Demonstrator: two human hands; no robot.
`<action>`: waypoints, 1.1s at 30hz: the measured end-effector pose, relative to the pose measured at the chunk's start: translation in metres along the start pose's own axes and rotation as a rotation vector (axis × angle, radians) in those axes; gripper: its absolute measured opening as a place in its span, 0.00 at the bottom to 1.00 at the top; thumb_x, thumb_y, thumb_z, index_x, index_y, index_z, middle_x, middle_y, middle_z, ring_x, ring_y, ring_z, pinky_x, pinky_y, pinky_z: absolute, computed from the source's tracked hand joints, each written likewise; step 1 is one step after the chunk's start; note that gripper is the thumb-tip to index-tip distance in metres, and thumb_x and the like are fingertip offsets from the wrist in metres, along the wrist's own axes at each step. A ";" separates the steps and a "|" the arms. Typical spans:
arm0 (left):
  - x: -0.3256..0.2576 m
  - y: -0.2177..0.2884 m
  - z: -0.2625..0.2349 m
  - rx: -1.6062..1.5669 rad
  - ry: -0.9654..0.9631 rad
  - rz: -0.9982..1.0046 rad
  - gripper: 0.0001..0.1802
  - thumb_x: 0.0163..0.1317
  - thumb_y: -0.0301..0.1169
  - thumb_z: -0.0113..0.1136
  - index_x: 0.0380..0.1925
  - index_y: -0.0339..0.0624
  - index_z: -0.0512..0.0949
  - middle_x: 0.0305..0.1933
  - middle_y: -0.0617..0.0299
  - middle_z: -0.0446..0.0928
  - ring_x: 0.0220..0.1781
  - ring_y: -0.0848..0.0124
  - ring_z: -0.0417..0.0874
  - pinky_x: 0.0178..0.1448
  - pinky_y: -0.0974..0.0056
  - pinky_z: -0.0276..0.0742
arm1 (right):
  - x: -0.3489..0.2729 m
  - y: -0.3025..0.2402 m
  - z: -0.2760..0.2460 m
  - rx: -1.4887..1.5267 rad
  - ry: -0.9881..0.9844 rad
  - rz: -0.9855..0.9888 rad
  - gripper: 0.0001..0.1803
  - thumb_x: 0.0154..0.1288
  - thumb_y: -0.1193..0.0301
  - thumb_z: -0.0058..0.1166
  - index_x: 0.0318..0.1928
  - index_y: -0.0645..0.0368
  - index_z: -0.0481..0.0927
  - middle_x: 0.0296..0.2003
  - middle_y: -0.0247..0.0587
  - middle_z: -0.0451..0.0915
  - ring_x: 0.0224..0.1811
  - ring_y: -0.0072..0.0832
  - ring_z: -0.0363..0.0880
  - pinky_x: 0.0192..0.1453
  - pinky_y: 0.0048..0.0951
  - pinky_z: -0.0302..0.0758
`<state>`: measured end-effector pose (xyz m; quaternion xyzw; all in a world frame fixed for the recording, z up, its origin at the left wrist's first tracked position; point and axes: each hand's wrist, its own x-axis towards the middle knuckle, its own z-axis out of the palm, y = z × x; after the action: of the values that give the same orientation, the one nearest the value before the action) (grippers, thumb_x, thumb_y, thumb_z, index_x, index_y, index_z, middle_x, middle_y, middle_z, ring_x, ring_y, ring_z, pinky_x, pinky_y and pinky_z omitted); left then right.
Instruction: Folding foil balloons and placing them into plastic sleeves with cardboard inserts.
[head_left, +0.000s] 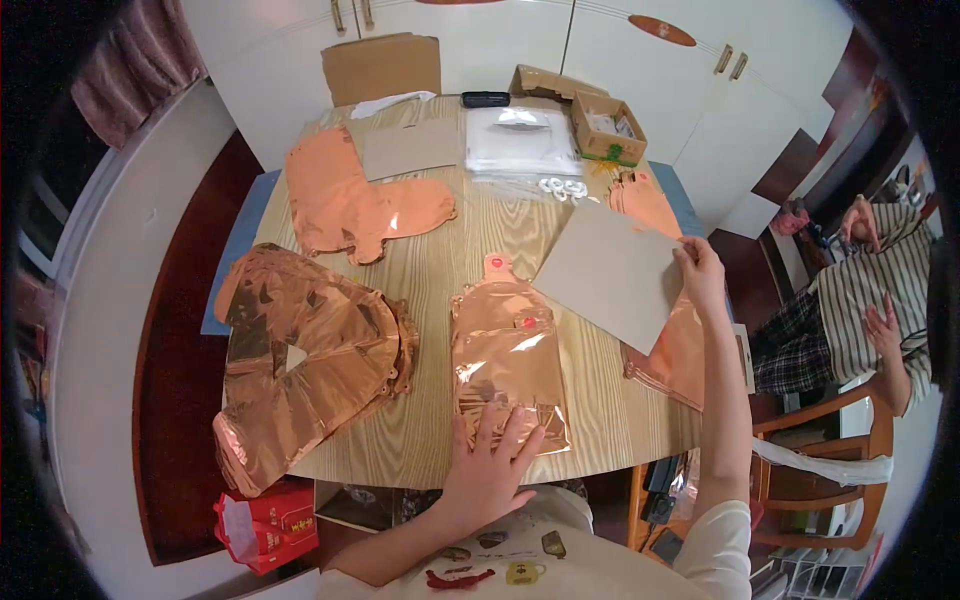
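Note:
Near the front edge of the wooden table, my left hand [492, 468] lies flat with spread fingers on the lower end of a folded rose-gold foil balloon [507, 345]. Two small red spots show on that balloon, one of them on its narrow top tab. My right hand [704, 274] pinches the right corner of a stiff grey cardboard sheet [610, 272], which is tilted to the right of the folded balloon. Beneath and beyond the sheet, more rose-gold foil [672, 350] is partly hidden.
Left are a foil pile [310, 340] and a flat foil balloon [335, 195]. Farther back lie another grey card [412, 152], clear plastic bags [522, 140], white rings [563, 189] and a small cardboard box [608, 128]. A person [865, 290] stands right, beyond a wooden chair [830, 470].

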<state>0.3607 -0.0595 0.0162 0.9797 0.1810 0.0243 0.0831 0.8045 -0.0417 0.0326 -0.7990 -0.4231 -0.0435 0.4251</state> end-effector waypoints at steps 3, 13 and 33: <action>0.000 0.000 0.001 -0.001 -0.005 -0.008 0.50 0.49 0.61 0.67 0.70 0.51 0.63 0.74 0.43 0.54 0.72 0.32 0.54 0.66 0.19 0.48 | -0.009 0.021 0.002 -0.252 -0.015 -0.036 0.14 0.62 0.71 0.58 0.48 0.62 0.80 0.39 0.52 0.83 0.44 0.47 0.82 0.50 0.41 0.75; 0.000 0.001 0.003 0.040 -0.016 -0.026 0.50 0.48 0.62 0.67 0.69 0.53 0.65 0.73 0.45 0.54 0.72 0.33 0.54 0.65 0.20 0.49 | -0.103 -0.124 0.039 -0.093 -0.287 -0.539 0.22 0.57 0.74 0.57 0.53 0.68 0.74 0.54 0.60 0.72 0.58 0.54 0.70 0.62 0.49 0.68; 0.001 0.000 -0.001 0.013 -0.013 -0.026 0.50 0.47 0.62 0.68 0.69 0.55 0.65 0.75 0.46 0.52 0.71 0.29 0.53 0.64 0.20 0.50 | -0.170 -0.145 0.085 -0.430 -0.562 -0.607 0.42 0.70 0.50 0.47 0.69 0.75 0.59 0.70 0.65 0.59 0.75 0.56 0.52 0.78 0.51 0.47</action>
<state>0.3618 -0.0591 0.0173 0.9779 0.1935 0.0158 0.0782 0.5679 -0.0485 -0.0005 -0.6897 -0.7181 -0.0345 0.0866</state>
